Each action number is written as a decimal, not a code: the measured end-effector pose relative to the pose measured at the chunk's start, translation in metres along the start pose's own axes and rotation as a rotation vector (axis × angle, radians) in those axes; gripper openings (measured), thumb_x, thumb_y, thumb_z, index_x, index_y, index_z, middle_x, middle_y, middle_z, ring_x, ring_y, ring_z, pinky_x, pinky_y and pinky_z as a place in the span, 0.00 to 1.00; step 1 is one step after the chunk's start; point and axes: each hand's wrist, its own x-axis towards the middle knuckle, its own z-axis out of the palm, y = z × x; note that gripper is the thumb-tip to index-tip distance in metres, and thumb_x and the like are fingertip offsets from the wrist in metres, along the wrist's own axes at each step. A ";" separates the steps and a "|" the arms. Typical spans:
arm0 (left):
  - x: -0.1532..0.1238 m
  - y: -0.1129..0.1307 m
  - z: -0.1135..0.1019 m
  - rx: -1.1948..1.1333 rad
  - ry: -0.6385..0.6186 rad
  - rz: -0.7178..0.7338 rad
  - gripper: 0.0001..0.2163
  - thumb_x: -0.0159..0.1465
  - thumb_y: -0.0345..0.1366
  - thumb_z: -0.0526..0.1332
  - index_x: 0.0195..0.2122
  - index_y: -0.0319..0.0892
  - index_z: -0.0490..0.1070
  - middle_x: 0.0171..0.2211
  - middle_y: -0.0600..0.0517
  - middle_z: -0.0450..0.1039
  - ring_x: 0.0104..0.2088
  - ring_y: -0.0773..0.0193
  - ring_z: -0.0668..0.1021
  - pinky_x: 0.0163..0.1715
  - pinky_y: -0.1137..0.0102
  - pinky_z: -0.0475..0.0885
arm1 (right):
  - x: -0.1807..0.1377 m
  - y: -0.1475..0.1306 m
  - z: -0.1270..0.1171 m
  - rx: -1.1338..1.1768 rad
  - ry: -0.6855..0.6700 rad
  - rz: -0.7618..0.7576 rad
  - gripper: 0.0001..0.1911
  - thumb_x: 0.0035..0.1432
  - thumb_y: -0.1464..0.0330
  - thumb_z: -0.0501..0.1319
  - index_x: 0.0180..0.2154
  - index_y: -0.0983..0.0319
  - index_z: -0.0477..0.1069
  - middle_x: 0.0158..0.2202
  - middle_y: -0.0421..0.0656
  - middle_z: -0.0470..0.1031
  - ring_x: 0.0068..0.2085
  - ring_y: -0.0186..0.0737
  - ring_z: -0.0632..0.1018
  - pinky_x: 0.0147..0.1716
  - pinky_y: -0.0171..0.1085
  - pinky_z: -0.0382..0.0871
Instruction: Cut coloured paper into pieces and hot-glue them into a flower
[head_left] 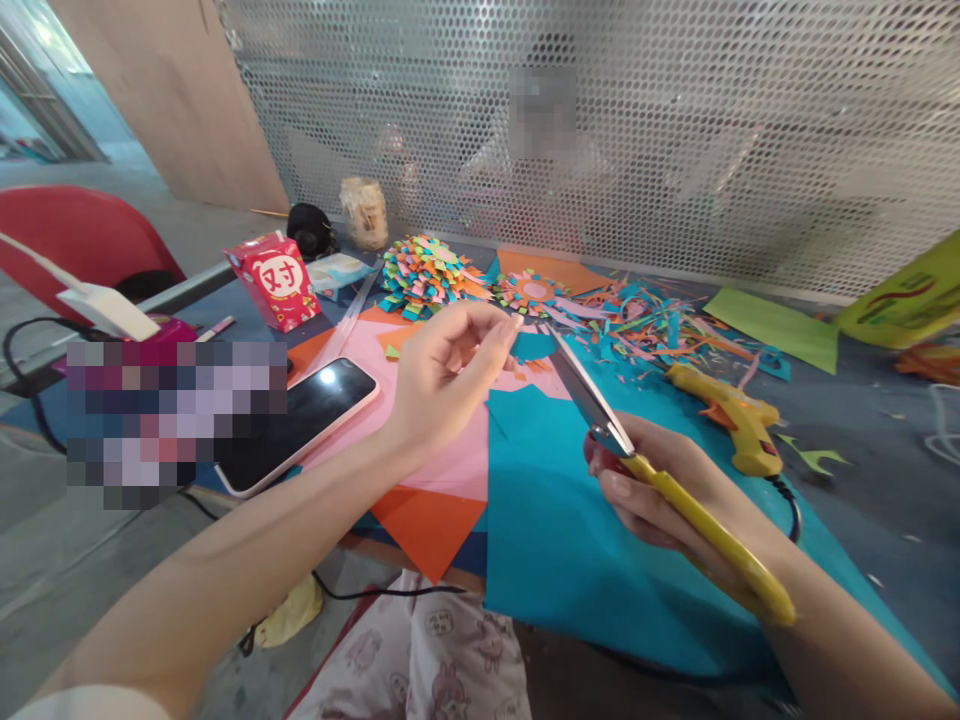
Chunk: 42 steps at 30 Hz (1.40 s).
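Observation:
My left hand is raised over the pink paper, its thumb and fingers closed in a pinch. Right by those fingertips shows a small piece of blue paper; whether it is in the pinch or lies behind, I cannot tell. My right hand grips yellow-handled scissors, blades pointing up and left toward the left fingertips. The blades look nearly closed. Below them spreads a large sheet of blue paper, hanging over the table's front edge.
A ball of colourful paper tufts, a fringed paper flower and paper shreds lie at the back. On the right is a yellow glue gun; on the left, a phone and red snack box. Behind stands a perforated metal screen.

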 end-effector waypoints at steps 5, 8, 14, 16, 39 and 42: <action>0.001 0.001 0.000 0.008 0.025 0.007 0.12 0.63 0.45 0.64 0.29 0.42 0.70 0.21 0.57 0.70 0.20 0.74 0.75 0.16 0.80 0.68 | -0.001 0.001 -0.002 -0.035 -0.013 -0.002 0.24 0.52 0.48 0.65 0.30 0.58 0.59 0.22 0.31 0.55 0.17 0.24 0.54 0.14 0.32 0.44; 0.001 0.001 0.000 0.001 0.012 0.015 0.12 0.63 0.45 0.64 0.29 0.42 0.70 0.20 0.57 0.70 0.20 0.74 0.75 0.16 0.80 0.68 | -0.001 0.001 -0.002 -0.049 -0.014 -0.008 0.23 0.53 0.48 0.65 0.31 0.58 0.59 0.23 0.31 0.55 0.18 0.24 0.54 0.14 0.32 0.45; 0.001 0.002 -0.001 -0.003 -0.063 -0.001 0.12 0.63 0.44 0.64 0.28 0.41 0.71 0.21 0.57 0.70 0.20 0.75 0.74 0.18 0.80 0.69 | -0.001 -0.004 0.003 0.004 0.015 -0.031 0.23 0.54 0.49 0.65 0.31 0.58 0.59 0.24 0.32 0.57 0.18 0.24 0.54 0.14 0.31 0.45; 0.000 0.003 0.000 0.008 -0.094 -0.038 0.13 0.63 0.45 0.63 0.28 0.41 0.71 0.21 0.57 0.71 0.20 0.75 0.74 0.18 0.80 0.69 | -0.001 -0.007 0.005 0.027 0.042 -0.020 0.23 0.54 0.49 0.65 0.31 0.58 0.59 0.23 0.32 0.57 0.18 0.25 0.54 0.14 0.31 0.45; -0.006 0.008 0.003 -0.055 -0.334 -0.264 0.12 0.61 0.41 0.65 0.26 0.41 0.68 0.21 0.55 0.71 0.21 0.73 0.72 0.19 0.77 0.65 | 0.002 0.000 0.003 0.060 0.035 -0.030 0.22 0.50 0.51 0.67 0.30 0.57 0.59 0.20 0.30 0.56 0.15 0.24 0.52 0.11 0.31 0.44; -0.006 0.008 0.003 -0.072 -0.296 -0.257 0.12 0.61 0.43 0.64 0.27 0.41 0.68 0.21 0.55 0.70 0.22 0.72 0.73 0.19 0.76 0.66 | 0.001 -0.002 0.003 0.060 0.043 -0.023 0.22 0.51 0.50 0.67 0.31 0.58 0.60 0.21 0.30 0.56 0.16 0.24 0.53 0.11 0.31 0.44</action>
